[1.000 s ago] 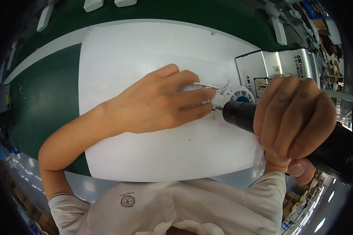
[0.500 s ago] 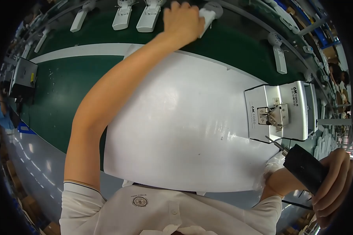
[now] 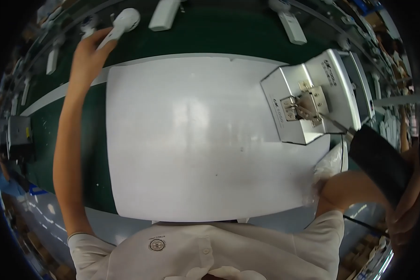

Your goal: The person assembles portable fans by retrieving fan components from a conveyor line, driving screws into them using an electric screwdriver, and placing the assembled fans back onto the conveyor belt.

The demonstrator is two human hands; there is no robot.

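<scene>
Over the green belt at the upper left, my left hand is closed round the handle of a white device with a round head. Another white device lies just beyond it. At the right edge, my right hand is wrapped round a black electric screwdriver. The screwdriver's thin bit points up and left at the metal mechanism of the silver screw feeder; whether they touch is hard to tell. A white sheet lies between my arms.
More white devices lie along the green belt, one at the top and one farther right. A clear plastic bag sits by my right forearm. A grey box stands at the far left, near a person in blue.
My left hand has moved left along the belt and now holds a white device. The screwdriver has moved up, its bit now at the feeder's mechanism. The camera view has shifted.
</scene>
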